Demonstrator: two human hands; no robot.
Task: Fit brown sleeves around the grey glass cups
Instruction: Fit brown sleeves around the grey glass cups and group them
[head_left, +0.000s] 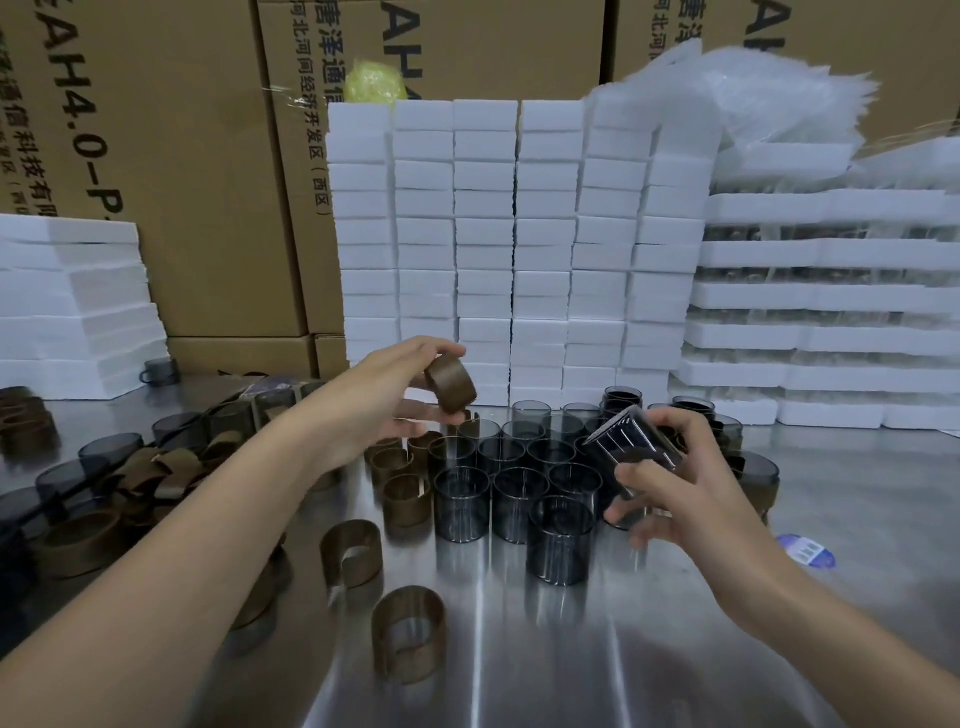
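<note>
My left hand (384, 400) holds a brown sleeve (451, 383) pinched between thumb and fingers, raised above the table. My right hand (670, 483) grips a grey glass cup (631, 441) tilted on its side, lifted over the cluster of upright grey glass cups (519, 483) at the table's middle. The sleeve and the held cup are apart. Loose brown sleeves stand on the steel table, one near me (409, 640) and one further back (351, 553). More sleeves lie heaped at the left (156, 478).
Tall stacks of white foam blocks (509, 249) wall off the back of the table. Foam trays (821, 322) are piled at the right, more foam at the left (72, 301). Cardboard boxes (182, 156) stand behind. A blue-white label (806, 551) lies at the right.
</note>
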